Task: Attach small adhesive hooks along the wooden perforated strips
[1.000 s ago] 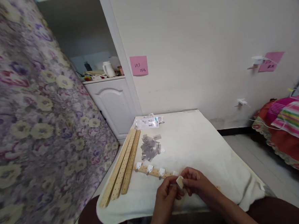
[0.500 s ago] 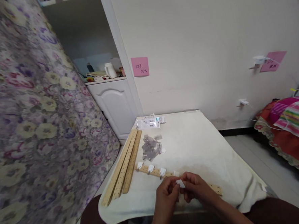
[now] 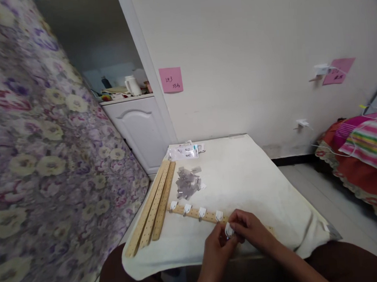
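My left hand (image 3: 216, 246) and my right hand (image 3: 252, 230) meet at the front of the table. Between their fingertips is a small white card (image 3: 229, 230), pinched from both sides; any small part on it is too small to make out. Just beyond, a wooden strip with holes (image 3: 209, 216) lies slantwise, its right part partly hidden by my right hand. Several similar white cards (image 3: 202, 212) stand along it, with small dark metallic bits at their lower edges. Behind the strip lies a heap of small clear plastic bags (image 3: 187, 183).
Several long perforated wooden strips (image 3: 152, 202) lie along the table's left side. A clear printed package (image 3: 183, 152) rests at the back left. The cream cloth (image 3: 241, 172) covers the table. A floral curtain (image 3: 49, 166) hangs at left, and a bed (image 3: 362, 164) stands at right.
The white card has turned from nearly flat to more upright between my fingers. My right hand has shifted slightly up. The whole view has shifted a little, uncovering another card on the strip.
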The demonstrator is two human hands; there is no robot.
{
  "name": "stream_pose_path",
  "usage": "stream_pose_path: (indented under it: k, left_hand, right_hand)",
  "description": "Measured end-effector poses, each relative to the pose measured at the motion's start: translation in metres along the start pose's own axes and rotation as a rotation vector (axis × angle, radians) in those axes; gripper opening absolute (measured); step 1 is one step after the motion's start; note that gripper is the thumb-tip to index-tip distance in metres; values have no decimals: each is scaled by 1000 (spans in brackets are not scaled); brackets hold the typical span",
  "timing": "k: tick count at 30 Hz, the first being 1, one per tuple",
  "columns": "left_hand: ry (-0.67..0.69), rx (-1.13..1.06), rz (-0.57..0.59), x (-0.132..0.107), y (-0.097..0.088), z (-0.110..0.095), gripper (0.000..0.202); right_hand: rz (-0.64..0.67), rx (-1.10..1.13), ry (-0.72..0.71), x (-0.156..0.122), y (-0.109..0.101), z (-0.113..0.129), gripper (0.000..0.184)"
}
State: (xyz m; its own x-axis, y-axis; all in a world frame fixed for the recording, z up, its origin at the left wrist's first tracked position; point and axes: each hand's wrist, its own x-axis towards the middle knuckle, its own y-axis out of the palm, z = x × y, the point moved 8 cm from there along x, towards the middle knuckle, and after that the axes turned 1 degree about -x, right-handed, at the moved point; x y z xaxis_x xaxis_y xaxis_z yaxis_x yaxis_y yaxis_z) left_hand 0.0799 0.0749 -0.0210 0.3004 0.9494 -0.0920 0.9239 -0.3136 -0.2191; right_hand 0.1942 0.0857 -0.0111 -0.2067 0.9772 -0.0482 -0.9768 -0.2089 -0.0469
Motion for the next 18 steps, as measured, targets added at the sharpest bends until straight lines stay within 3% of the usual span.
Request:
stream_pose_path:
  k: [4,10,18]
  left_hand:
    - [-24,-3,58,0,17,14,16]
    - [-7,155,114,-1,27,21,18]
    - [139,413,98,-5,22,9,22]
  right_hand:
    - [-16,-74,5,-2,-16,-9,13]
    - [-192,-370,-60,0,-57,-1,10]
    - [-176,-409,-55,9,-47,-4,9]
